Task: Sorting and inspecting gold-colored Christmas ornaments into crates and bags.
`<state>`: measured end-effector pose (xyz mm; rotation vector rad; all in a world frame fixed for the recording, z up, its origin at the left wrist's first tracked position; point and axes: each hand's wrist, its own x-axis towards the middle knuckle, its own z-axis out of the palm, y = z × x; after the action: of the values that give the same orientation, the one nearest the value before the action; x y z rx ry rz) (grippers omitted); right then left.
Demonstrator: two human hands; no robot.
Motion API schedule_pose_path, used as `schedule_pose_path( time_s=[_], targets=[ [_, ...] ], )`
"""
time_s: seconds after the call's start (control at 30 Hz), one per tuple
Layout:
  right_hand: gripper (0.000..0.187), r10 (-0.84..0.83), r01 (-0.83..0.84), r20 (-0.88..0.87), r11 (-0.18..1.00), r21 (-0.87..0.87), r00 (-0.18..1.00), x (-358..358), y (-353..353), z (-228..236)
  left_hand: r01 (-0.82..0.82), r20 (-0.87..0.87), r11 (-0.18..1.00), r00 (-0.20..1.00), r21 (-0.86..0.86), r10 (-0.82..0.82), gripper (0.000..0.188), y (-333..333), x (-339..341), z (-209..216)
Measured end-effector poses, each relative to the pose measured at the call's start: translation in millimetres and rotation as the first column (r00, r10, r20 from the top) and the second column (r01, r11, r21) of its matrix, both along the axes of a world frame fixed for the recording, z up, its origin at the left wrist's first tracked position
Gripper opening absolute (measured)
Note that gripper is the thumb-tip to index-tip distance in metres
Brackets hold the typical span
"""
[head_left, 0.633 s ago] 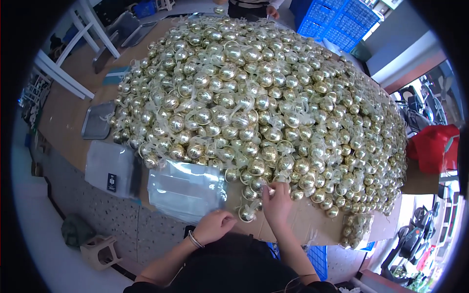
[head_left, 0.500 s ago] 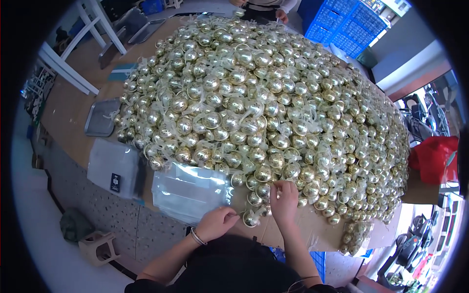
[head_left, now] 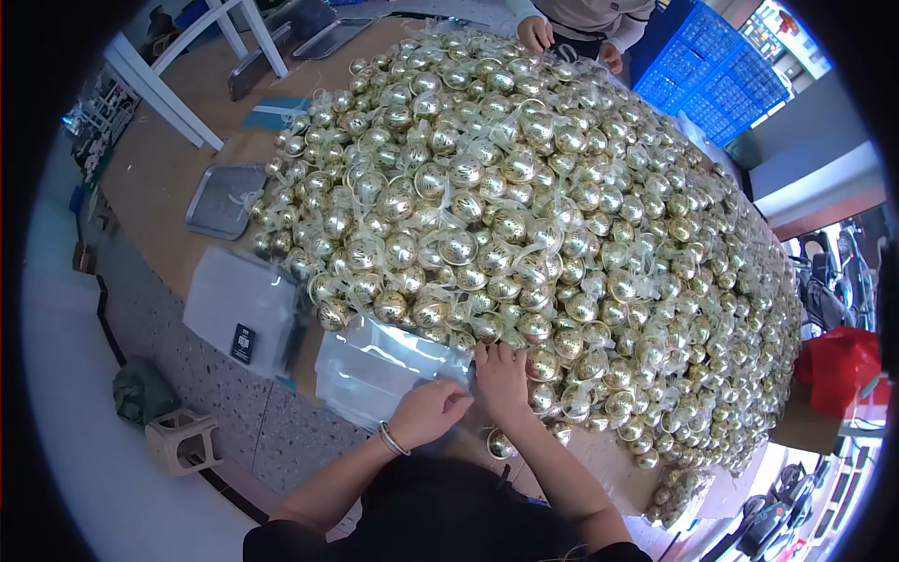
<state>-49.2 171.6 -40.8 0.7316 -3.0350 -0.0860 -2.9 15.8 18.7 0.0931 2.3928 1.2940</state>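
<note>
A large heap of shiny gold bell-like balls point(head_left: 524, 225) with pale sheer ribbons covers the table before me. My right hand point(head_left: 503, 382) reaches to the heap's near edge, fingers bent together over the balls; their tips are hidden. Just left of it, my left hand point(head_left: 431, 412) is closed in a pinch beside a stack of clear plastic bags point(head_left: 370, 379). What sits in that pinch is too small to make out. A single gold ball point(head_left: 501, 443) lies on the cardboard below my right hand.
More clear bags point(head_left: 234, 300) with a black label lie farther left, near a grey metal tray point(head_left: 225, 199). Across the heap another person's hands point(head_left: 536, 35) are at work. Blue crates point(head_left: 707, 66) stand far right; a beige stool point(head_left: 183, 440) is on the floor at left.
My right hand has moved left, closer to my left hand and the bags. The whole view has shifted, and more of the person opposite now shows.
</note>
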Motion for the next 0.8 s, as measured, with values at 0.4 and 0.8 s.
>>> schedule_pose_path(
  time_s=[0.4, 0.8],
  targets=[
    [0.094, 0.206, 0.467, 0.522, 0.261, -0.845, 0.828, -0.7, 36.1, 69.2, -0.291, 0.31, 0.73, 0.944, 0.619, 0.114, 0.046, 12.7, -13.0, -7.0],
    [0.053, 0.242, 0.735, 0.696, -0.156, -0.66, 0.676, 59.6, 68.9, 62.1, -0.224, 0.252, 0.618, 0.967, 0.753, 0.043, 0.028, 49.2, 0.1, 7.5]
  ],
)
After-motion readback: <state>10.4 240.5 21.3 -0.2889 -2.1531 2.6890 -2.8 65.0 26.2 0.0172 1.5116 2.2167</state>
